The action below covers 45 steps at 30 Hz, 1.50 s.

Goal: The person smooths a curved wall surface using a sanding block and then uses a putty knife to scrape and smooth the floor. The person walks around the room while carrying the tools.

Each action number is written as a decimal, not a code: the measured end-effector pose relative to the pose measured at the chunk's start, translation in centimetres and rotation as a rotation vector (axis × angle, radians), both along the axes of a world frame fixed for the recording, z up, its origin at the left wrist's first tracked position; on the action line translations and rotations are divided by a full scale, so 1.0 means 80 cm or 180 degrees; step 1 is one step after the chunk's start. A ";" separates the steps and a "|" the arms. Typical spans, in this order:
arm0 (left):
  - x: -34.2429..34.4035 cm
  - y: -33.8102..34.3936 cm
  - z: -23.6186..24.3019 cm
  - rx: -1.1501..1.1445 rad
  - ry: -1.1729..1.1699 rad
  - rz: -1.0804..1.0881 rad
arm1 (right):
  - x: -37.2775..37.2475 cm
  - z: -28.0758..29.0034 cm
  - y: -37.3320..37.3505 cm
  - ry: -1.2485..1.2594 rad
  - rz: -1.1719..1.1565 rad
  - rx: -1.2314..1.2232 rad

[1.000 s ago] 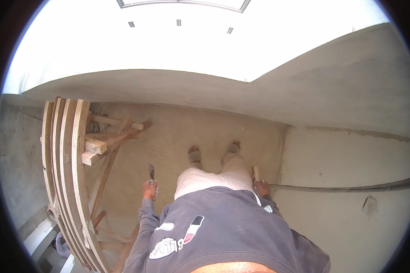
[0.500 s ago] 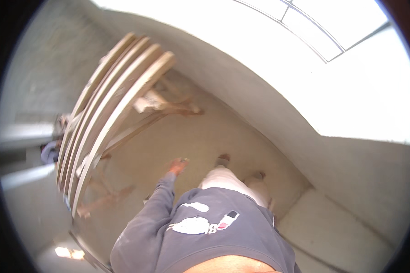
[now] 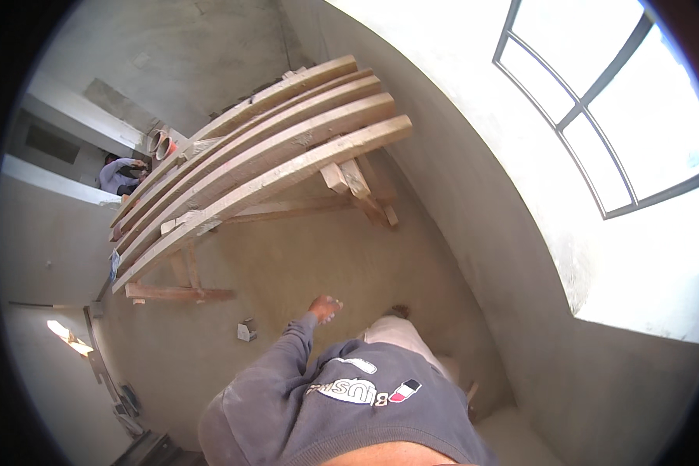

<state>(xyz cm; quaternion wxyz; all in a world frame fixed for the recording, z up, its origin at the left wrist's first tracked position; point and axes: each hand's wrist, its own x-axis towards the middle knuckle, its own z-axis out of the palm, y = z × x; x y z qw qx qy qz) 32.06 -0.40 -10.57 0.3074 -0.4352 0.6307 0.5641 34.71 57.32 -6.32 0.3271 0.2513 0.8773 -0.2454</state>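
My left hand (image 3: 325, 308) hangs low over the floor in front of me, beside my light trousers (image 3: 392, 329). Its fingers are loosely bent and a little apart, and I see nothing held in them. The grey sleeve (image 3: 283, 353) of that arm runs down to my side. No clear part of my right hand shows; a small tan shape (image 3: 471, 391) at my right side is too small to tell. Ahead and to the left stands a trestle of long wooden beams (image 3: 287, 175), apart from my hand.
A small whitish box-like thing (image 3: 246, 331) lies on the floor (image 3: 287, 272) to my left. A plastered wall (image 3: 474, 202) with a barred window (image 3: 582, 109) runs along the right. Another person (image 3: 118, 175) is beyond the beams, near orange-rimmed round containers (image 3: 163, 144).
My view has turned left, so the beams and window sit further right and the other person shows more clearly. My left hand still hangs beside my legs.
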 end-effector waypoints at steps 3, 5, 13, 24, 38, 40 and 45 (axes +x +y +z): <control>0.010 -0.012 0.003 -0.0102 -0.0082 0.0122 | -0.020 -0.013 0.002 0.0001 0.0167 0.0010; 0.016 -0.011 0.028 -0.0105 -0.0011 0.0205 | -0.031 -0.018 0.007 -0.0008 0.0273 0.0031; 0.055 0.009 0.042 -0.0190 0.0063 0.0706 | -0.074 -0.045 0.020 0.0017 0.0659 -0.0047; 0.078 0.072 0.049 -0.0149 -0.0245 0.0530 | -0.070 -0.079 0.097 0.0280 0.2016 -0.0065; 0.095 0.085 -0.003 0.0200 0.0013 0.0812 | -0.094 -0.096 0.082 0.0234 0.1943 -0.0342; 0.089 0.095 0.001 0.0254 0.0155 0.0814 | -0.090 -0.078 0.097 0.0393 0.2775 -0.0095; 0.088 0.135 0.058 0.0020 -0.0067 0.0863 | -0.083 -0.004 0.083 -0.0073 0.0741 -0.0718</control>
